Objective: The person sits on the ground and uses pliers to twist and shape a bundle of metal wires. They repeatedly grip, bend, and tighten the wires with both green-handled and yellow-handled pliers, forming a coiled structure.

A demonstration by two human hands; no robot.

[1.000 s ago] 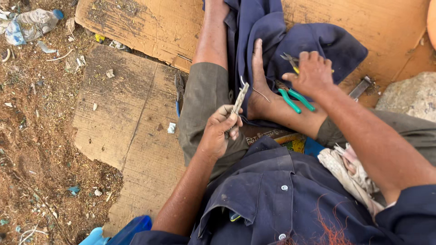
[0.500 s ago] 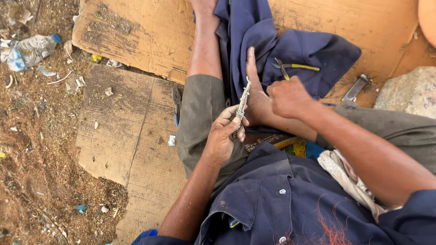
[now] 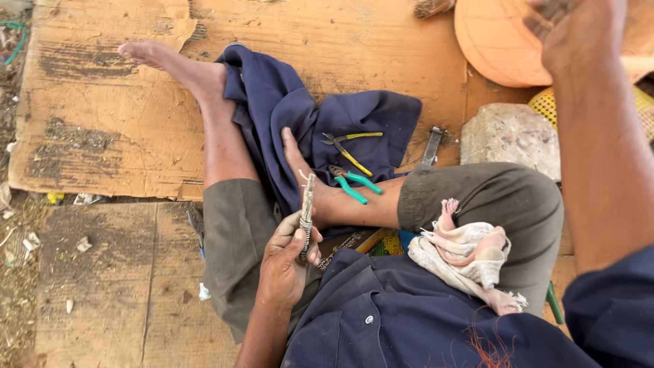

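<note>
Hand (image 3: 286, 255) around slim grey braided cable (image 3: 307, 208), frayed tip

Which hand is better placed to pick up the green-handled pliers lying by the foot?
Left, probably. The left hand is low, just beside the green-handled pliers, though its grip is full with a thin metal piece. The right hand is raised far off at the upper right.

Navy cloth (image 3: 286, 109) (green-handled pliers (image 3: 355, 184) atop).

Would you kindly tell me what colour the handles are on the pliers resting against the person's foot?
Green handles on the pliers, clearest in the head view.
</note>
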